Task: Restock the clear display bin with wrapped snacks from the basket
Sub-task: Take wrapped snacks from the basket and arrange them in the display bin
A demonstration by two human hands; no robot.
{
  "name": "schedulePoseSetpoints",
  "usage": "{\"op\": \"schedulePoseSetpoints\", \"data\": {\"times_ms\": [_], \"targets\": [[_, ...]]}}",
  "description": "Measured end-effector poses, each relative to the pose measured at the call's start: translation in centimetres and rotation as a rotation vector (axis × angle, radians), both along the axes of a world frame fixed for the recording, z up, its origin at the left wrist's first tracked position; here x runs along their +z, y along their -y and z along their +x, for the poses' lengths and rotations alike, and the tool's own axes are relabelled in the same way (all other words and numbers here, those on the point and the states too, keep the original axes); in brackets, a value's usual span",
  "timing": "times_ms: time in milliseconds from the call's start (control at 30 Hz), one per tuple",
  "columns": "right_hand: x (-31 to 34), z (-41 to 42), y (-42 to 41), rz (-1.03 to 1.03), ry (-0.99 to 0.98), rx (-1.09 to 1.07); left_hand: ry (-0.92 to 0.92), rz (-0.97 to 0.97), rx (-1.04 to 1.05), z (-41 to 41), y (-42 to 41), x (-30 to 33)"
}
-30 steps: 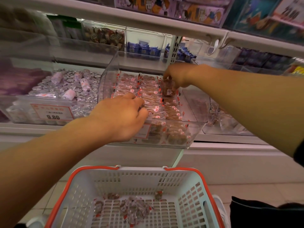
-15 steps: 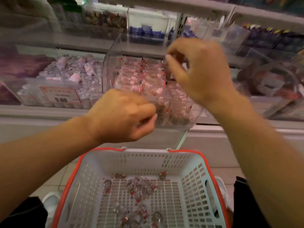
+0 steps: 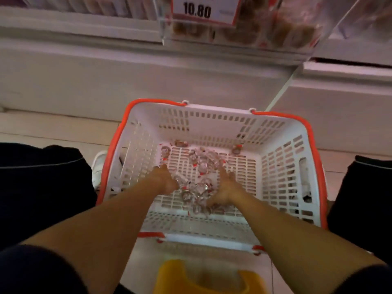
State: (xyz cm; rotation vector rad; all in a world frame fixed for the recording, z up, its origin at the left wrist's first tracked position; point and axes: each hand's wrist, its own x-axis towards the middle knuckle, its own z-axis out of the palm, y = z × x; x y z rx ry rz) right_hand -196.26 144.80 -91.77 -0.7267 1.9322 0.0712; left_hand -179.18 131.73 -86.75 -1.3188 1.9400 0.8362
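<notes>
Both your hands have dropped from the clear plastic display bin (image 3: 239, 32) into the white slotted plastic basket with the orange rim (image 3: 284, 149), so a fresh pickup is starting. Clear-wrapped snacks with red ends (image 3: 201, 179) lie heaped on the basket floor, between your hands. Your left hand (image 3: 164, 180) touches the heap's left edge, its grip curled, though whether it grasps a snack cannot be told. Your right hand (image 3: 224, 190) lies on the heap's right side, fingers loosely spread, cupping inward. Overhead, the bin's front carries a white price tag reading 10.80 (image 3: 201, 9). Below, something yellow (image 3: 191, 279) sits near you.
</notes>
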Motion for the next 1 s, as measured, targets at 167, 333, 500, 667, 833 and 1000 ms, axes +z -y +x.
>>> {"op": "schedulePoseSetpoints", "data": {"times_ms": [167,333,500,667,833,1000], "targets": [[-1.5,3.6,0.5,0.112,-0.140,0.045,-0.063,0.070,0.239,-1.1,-1.0,-5.4],[-2.0,5.8,0.3,-0.076,-0.302,0.260,0.024,-0.101,-0.279,-1.3,-2.4,-7.6],[-2.9,4.4,0.8,-0.201,-0.161,0.167,0.027,-0.211,-0.262,-1.4,-2.5,-7.3],[-2.5,2.5,0.9,-0.161,-0.002,0.043,0.038,-0.184,-0.267,-1.1,-2.4,-7.4],[-2.1,1.9,0.7,-0.146,0.054,-0.015,0.002,-0.198,-0.336,-0.6,-2.7,-7.3],[-1.9,1.5,0.5,-0.123,0.092,-0.055,-0.060,-0.083,-0.280,-0.5,-3.0,-7.1]]}}
